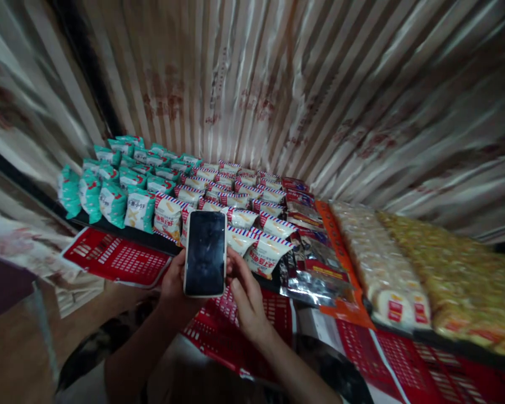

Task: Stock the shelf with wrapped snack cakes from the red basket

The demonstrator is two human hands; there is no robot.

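A smartphone (205,252) with a dark screen and white frame is held upright in front of a shelf of snack packets. My left hand (174,286) grips its lower left edge from behind. My right hand (246,297) holds its right edge, thumb near the lower right corner. Just behind the phone lie white packets with red and blue striped edges (235,207). Teal packets (122,179) fill the shelf's left part.
Dark foil packets (315,258) sit right of the striped ones, then an orange strip (340,264), pale biscuit packs (379,264) and yellow packs (458,275). Red perforated baskets (118,258) lie below the shelf. Corrugated metal walls (320,84) enclose the back and sides.
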